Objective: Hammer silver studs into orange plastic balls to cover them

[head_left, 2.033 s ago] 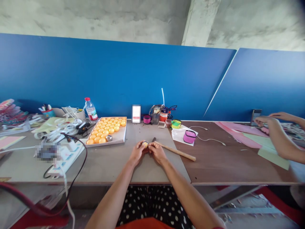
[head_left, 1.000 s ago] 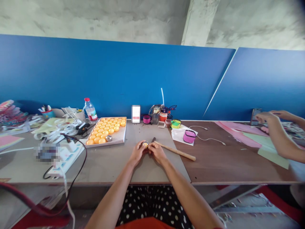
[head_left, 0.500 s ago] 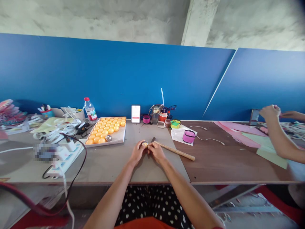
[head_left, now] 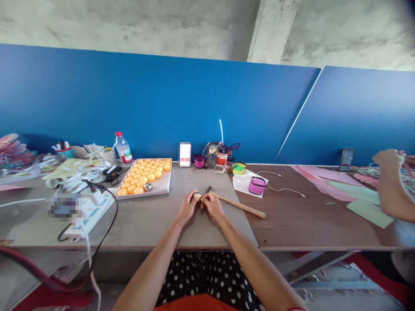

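Table: grey board (head_left: 139, 224) on the left, brown board (head_left: 301, 216) on the right, their seam running to the near edge; cables and papers crowd the far left corner.
Room: blue partition (head_left: 168, 99) along the far edge, bare concrete wall (head_left: 129, 26) behind it, one concrete pillar (head_left: 272, 30).
Tray: one (head_left: 164, 186), left of the grey board's middle, toward the far edge; over twenty orange balls (head_left: 142, 175) in rows, plus one silver ball (head_left: 148, 187) by its near side.
Bottle: one (head_left: 123, 151), red cap, upright at the far edge behind the tray.
Hammer: one (head_left: 240, 206), wooden handle slanting across the seam.
Small containers: two purple (head_left: 257, 185), one yellow-green (head_left: 239, 168), all beyond the hammer toward the far edge.
Power strip: one (head_left: 86, 220), near the left part of the near edge.
Held ball: one (head_left: 197, 196), yellow-orange with a silvery covering, apparently foil, above the grey board's middle.
Left hand: (head_left: 188, 204) forearm reaching in over the near edge, fingers curled round the held ball, gripping it.
Right hand: (head_left: 212, 205) forearm angled inward, thumb and fingertips pinched on the ball's right side.
Co-worker: one bent arm (head_left: 391, 185) over the right end.
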`<state>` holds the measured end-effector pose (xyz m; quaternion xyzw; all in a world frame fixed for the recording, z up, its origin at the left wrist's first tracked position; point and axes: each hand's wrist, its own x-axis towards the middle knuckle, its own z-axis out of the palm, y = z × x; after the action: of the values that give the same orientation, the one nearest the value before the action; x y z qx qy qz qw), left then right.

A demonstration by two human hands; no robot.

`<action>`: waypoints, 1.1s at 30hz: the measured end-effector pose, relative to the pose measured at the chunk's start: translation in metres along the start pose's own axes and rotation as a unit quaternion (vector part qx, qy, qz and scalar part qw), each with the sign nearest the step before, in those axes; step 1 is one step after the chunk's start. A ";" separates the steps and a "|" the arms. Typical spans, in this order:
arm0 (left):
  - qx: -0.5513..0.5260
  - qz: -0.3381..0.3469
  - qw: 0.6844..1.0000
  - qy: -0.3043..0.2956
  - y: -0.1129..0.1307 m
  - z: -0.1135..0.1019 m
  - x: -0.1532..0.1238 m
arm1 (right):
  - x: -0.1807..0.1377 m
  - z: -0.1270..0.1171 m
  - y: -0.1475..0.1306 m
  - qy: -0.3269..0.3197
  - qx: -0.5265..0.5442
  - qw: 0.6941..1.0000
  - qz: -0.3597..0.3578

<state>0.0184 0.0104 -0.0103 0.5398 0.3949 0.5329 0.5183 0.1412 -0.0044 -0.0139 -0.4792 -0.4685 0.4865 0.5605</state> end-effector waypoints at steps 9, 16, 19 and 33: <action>-0.101 -0.055 0.993 -0.017 0.000 0.004 0.000 | -0.003 -0.002 -0.007 -0.018 0.077 0.997 -0.005; -0.225 -0.113 0.967 -0.028 0.008 0.006 -0.002 | -0.005 -0.009 -0.016 -0.046 0.160 0.986 0.003; -0.249 -0.128 0.960 -0.019 0.010 0.004 -0.001 | 0.000 -0.011 -0.014 -0.027 0.169 0.985 -0.019; -0.270 -0.141 0.952 -0.022 0.015 0.002 -0.002 | 0.004 -0.018 -0.004 0.063 -0.115 0.985 -0.113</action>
<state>0.0184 0.0055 0.0047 0.3302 0.2971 0.5293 0.7229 0.1595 -0.0021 -0.0120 -0.5140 -0.5362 0.3321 0.5814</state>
